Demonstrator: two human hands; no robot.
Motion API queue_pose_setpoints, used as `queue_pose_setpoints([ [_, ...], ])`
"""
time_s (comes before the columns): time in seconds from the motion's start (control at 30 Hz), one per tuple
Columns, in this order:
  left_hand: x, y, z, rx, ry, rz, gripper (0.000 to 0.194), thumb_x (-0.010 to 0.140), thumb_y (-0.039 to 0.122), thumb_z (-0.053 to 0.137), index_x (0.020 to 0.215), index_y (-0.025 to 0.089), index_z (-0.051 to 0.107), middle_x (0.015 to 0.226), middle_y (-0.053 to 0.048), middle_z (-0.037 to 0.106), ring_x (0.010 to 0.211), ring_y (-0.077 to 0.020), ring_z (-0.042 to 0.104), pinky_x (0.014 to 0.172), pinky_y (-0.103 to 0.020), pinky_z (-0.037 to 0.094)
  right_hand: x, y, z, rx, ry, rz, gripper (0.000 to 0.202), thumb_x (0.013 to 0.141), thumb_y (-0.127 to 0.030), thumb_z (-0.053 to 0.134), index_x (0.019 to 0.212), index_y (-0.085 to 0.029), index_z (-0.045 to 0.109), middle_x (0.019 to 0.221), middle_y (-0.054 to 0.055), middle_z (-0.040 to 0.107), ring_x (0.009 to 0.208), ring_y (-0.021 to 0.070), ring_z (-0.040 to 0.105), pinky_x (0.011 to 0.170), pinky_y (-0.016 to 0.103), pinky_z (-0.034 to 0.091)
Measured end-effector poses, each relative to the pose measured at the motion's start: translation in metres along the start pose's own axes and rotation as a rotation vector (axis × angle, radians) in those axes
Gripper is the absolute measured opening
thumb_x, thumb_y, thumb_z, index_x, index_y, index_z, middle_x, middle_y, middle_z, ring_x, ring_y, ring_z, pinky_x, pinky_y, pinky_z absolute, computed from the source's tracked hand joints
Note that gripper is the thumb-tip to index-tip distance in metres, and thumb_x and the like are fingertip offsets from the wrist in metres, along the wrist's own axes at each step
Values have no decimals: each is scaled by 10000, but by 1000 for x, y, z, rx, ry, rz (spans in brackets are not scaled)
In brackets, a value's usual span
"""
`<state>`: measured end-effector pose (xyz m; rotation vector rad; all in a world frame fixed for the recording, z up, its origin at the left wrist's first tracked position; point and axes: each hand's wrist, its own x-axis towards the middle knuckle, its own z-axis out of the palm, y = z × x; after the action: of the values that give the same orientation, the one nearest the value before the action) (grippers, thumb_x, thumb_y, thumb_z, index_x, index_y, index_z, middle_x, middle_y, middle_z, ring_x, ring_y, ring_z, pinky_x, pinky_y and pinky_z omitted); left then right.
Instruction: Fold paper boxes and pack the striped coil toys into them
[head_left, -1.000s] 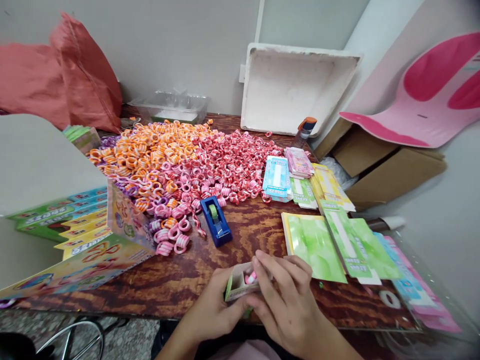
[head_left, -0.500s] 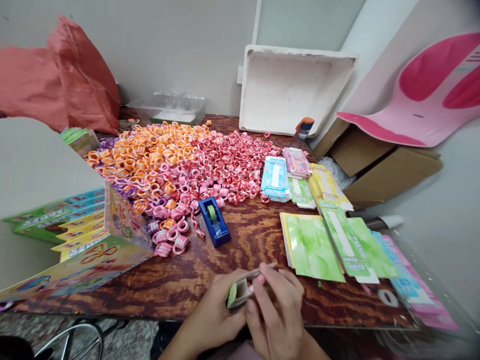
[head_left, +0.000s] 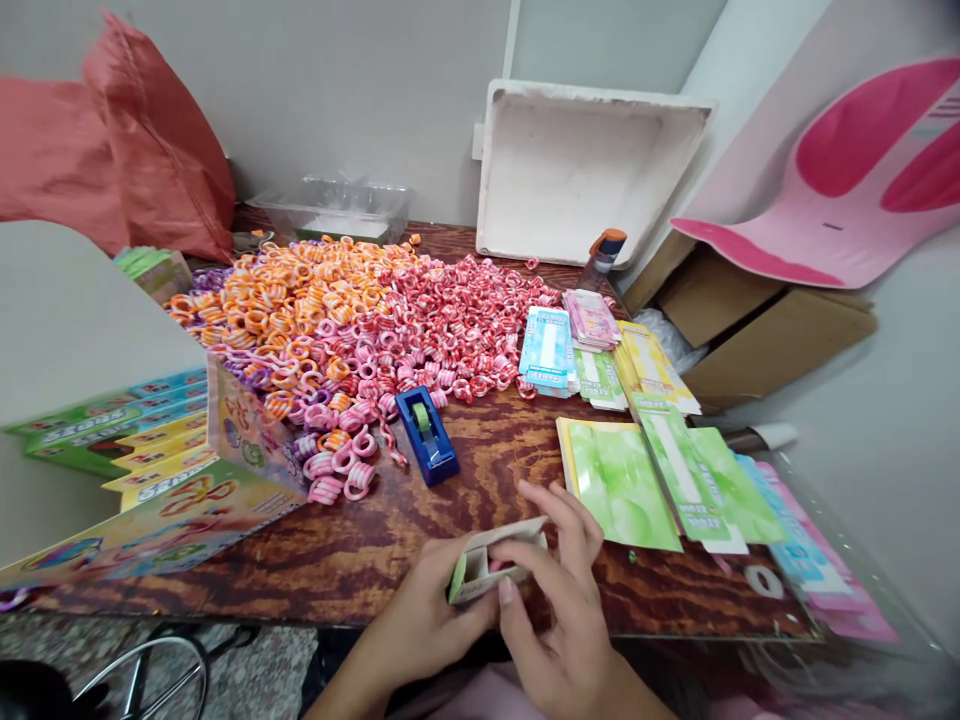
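Observation:
A small open carton [head_left: 474,577], grey-white inside with a green flap, is held above the table's front edge. My left hand [head_left: 420,622] grips it from the left, thumb in front and fingers behind. The index finger of my right hand [head_left: 559,600] reaches into the opening, where a bit of pink shows; its thumb touches the front wall and the other fingers are spread. Beyond the hands lies a blue tape dispenser [head_left: 427,436] with green tape. A large heap of striped rings [head_left: 360,330], orange, pink, red and purple, covers the table behind it.
Green cards [head_left: 622,480] and flat cartons [head_left: 549,348] in several colours lie at the right. A printed display box [head_left: 176,510] stands at the left. Farther back are a red sack [head_left: 161,140], a clear tray [head_left: 337,208], a white foam box [head_left: 585,170] and a bottle [head_left: 601,259].
The fingers of my right hand have spread, and its index finger has gone into the carton. The carton's opening shows more. The view has shifted slightly.

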<state>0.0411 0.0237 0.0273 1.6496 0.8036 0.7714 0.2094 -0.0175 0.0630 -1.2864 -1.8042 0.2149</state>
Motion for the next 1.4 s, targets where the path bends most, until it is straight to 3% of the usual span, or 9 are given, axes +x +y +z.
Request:
queue_pose_setpoints([
  [0.13, -9, -6, -2, -7, 3, -44, 358, 965, 438, 680, 1220, 195, 744, 1086, -85, 799, 1019, -253, 727, 956, -350, 545, 2, 4, -8, 165, -146, 14, 229, 953, -130, 590, 1136, -238, 674, 1593, 107, 419, 1440, 309, 462, 1148, 513, 476],
  [0.27, -20, -6, 0, -130, 127, 7, 460, 959, 500, 687, 1343, 249, 693, 1285, -109, 754, 1135, -290, 703, 991, -385, 546, -4, 8, -4, 242, 88, -63, 431, 936, -25, 603, 1320, -220, 628, 1471, 150, 506, 1214, 230, 659, 1018, 377, 597],
  [0.43, -14, 15, 10, -473, 220, 57, 645, 987, 731, 419, 1165, 219, 768, 1095, -91, 765, 884, -260, 691, 769, -354, 558, -17, 5, 20, 450, 297, 189, 300, 965, -222, 708, 1245, -240, 603, 1130, 115, 712, 950, 227, 776, 727, 297, 674],
  [0.63, -1, 27, 0, -483, 134, -147, 486, 961, 585, 517, 921, 169, 764, 876, -68, 733, 795, -241, 641, 685, -321, 509, -20, 0, 35, 446, 381, 82, 253, 983, -130, 649, 1214, -230, 673, 1130, 107, 729, 1042, 236, 755, 825, 353, 672],
  [0.83, -1, 29, 3, -414, 409, -124, 248, 1010, 304, 528, 1013, 204, 755, 1002, -38, 747, 926, -202, 667, 796, -251, 513, -20, 2, 51, 434, 370, 134, 190, 1025, -131, 523, 1156, -237, 611, 1291, 123, 596, 1166, 234, 667, 908, 387, 619],
  [0.97, 0, 23, 6, -343, 418, 67, 247, 1071, 259, 516, 1178, 260, 739, 1165, -37, 732, 1109, -189, 660, 989, -264, 498, -18, 8, 58, 446, 306, 175, 121, 1025, -149, 526, 1081, -238, 585, 1347, 116, 558, 1229, 240, 617, 998, 434, 559],
  [1.1, 4, 11, 5, -182, 424, 327, 254, 1088, 340, 510, 1140, 247, 740, 1153, -61, 706, 1092, -192, 663, 963, -297, 523, -11, 10, 56, 492, 412, 63, 372, 994, -34, 498, 1278, -273, 483, 1219, 79, 614, 1169, 230, 628, 979, 478, 558],
  [1.23, 4, 8, 12, -64, 470, 388, 261, 1088, 372, 501, 1124, 201, 696, 1183, -100, 691, 1103, -205, 664, 934, -314, 541, -6, 9, 49, 411, 326, -44, 187, 1050, -189, 480, 1190, -232, 597, 1051, 86, 611, 1092, 270, 610, 921, 521, 563],
  [1.4, 3, 8, 26, 44, 639, 445, 182, 1056, 168, 531, 1215, 174, 618, 1085, -75, 695, 1007, -154, 672, 879, -251, 553, -10, 4, 49, 460, 417, 143, 263, 1032, -162, 529, 1279, -244, 569, 1163, 98, 563, 1023, 217, 626, 825, 399, 597],
])
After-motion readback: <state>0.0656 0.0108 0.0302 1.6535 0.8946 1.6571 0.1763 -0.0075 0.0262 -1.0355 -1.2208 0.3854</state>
